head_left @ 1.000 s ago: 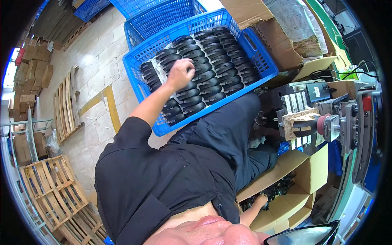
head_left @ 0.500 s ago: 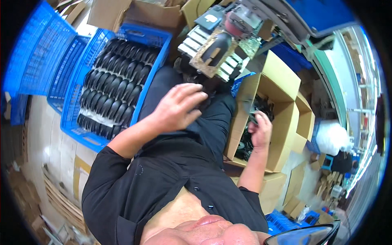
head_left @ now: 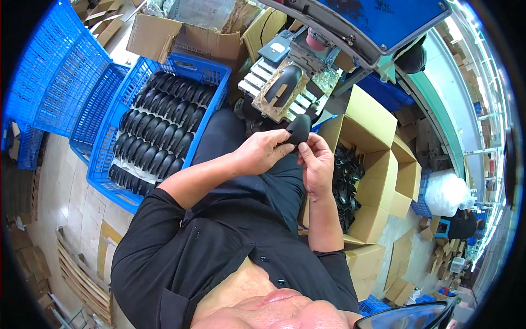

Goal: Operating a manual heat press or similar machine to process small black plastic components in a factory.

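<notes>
Over my lap, both hands hold one black curved plastic shell (head_left: 298, 129). My left hand (head_left: 262, 152) pinches its left edge between thumb and fingers. The lower right edge is gripped by the thumb and fingertips of my right hand (head_left: 318, 162). Just beyond stands a machine fixture (head_left: 263, 97) with a slatted metal bed and a black rounded form (head_left: 290, 82) on it. To the right, an open cardboard box (head_left: 375, 170) contains many black plastic pieces (head_left: 346, 181). Rows of similar black shells (head_left: 153, 129) lie in a blue crate (head_left: 131, 205) at my left.
Another blue crate (head_left: 60, 71) stands at the far left. A blue machine panel (head_left: 378, 24) overhangs the far right of the fixture. Beyond the shell crate are open cardboard boxes (head_left: 205, 46). A white plastic bag (head_left: 446, 192) sits farther right, and wooden strips (head_left: 82, 279) lie on the floor.
My right hand has moved from the cardboard box to over my lap. My left hand has shifted right and closed on the black shell, now held between both hands.
</notes>
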Available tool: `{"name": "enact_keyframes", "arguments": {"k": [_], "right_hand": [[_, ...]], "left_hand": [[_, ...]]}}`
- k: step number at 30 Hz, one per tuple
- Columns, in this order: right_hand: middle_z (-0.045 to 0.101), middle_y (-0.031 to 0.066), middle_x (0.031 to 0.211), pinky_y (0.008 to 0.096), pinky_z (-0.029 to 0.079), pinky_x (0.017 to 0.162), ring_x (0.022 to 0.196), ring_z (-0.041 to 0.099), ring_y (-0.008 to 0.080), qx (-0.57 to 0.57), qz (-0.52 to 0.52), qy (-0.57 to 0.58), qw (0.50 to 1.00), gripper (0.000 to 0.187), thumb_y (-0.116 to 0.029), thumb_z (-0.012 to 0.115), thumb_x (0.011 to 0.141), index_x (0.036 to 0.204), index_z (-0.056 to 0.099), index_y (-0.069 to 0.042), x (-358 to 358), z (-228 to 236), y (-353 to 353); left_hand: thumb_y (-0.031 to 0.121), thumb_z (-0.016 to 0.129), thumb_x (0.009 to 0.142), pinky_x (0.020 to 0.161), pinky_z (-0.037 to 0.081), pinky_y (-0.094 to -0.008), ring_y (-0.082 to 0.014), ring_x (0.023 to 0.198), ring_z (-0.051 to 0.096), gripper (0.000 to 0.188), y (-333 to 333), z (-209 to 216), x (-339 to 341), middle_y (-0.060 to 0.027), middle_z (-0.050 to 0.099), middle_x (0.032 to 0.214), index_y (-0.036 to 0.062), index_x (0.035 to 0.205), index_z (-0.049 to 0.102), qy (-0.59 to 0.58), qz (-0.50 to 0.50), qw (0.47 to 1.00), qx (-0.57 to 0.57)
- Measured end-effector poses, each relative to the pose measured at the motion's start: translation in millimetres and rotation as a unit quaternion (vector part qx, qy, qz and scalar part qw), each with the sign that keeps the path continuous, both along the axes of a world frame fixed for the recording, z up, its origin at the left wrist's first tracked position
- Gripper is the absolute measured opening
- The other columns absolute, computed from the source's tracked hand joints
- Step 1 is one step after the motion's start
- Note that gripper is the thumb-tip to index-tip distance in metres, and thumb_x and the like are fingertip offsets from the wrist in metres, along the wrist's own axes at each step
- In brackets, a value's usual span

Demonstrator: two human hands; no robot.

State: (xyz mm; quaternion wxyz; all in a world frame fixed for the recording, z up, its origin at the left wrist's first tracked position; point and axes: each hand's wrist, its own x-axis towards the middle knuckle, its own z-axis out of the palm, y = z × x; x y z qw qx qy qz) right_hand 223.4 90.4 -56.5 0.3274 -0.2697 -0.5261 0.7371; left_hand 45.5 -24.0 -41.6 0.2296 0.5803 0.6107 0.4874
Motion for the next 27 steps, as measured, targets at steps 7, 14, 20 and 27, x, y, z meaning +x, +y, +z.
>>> {"name": "enact_keyframes", "arguments": {"k": [7,14,20,27], "right_hand": [[0.068,0.0015,0.104,0.0274,0.054,0.075,0.085,0.062,0.0100,0.018,-0.034,0.032,0.999,0.026,-0.007,0.077,0.102,0.125,0.067,0.000,-11.5,7.6,24.9],[0.070,0.0021,0.098,0.0266,0.055,0.074,0.081,0.064,0.0109,0.009,-0.086,0.045,0.995,0.025,-0.009,0.077,0.102,0.123,0.066,0.001,-35.0,22.4,46.8],[0.069,0.0027,0.098,0.0272,0.057,0.073,0.081,0.065,0.0112,0.014,-0.066,0.036,0.997,0.034,-0.010,0.078,0.102,0.129,0.064,0.004,-75.5,33.3,59.7],[0.063,0.0058,0.089,0.0274,0.055,0.055,0.066,0.063,0.0122,0.164,-0.095,-0.080,0.978,0.052,-0.006,0.083,0.095,0.137,0.053,0.003,-137.7,32.8,57.8]], "left_hand": [[0.031,0.080,0.096,0.077,0.056,-0.0472,-0.0398,0.091,0.071,0.031,31.3,31.6,-33.6,-0.0177,0.071,0.092,0.0023,0.100,0.068,0.180,0.045,0.975,0.127],[0.042,0.083,0.086,0.079,0.060,-0.0472,-0.0391,0.092,0.074,0.047,88.4,36.9,-68.2,-0.0198,0.073,0.092,0.0019,0.105,0.067,0.319,0.250,0.913,0.046],[0.038,0.086,0.083,0.071,0.059,-0.0450,-0.0350,0.075,0.074,0.042,67.2,55.8,-78.5,-0.0171,0.071,0.080,0.0022,0.094,0.067,0.161,0.318,0.928,0.111],[0.035,0.087,0.087,0.067,0.054,-0.0331,-0.0155,0.067,0.061,0.039,-28.3,23.7,-115.0,-0.0065,0.064,0.075,0.0022,0.094,0.068,0.094,0.383,0.917,0.059]]}}
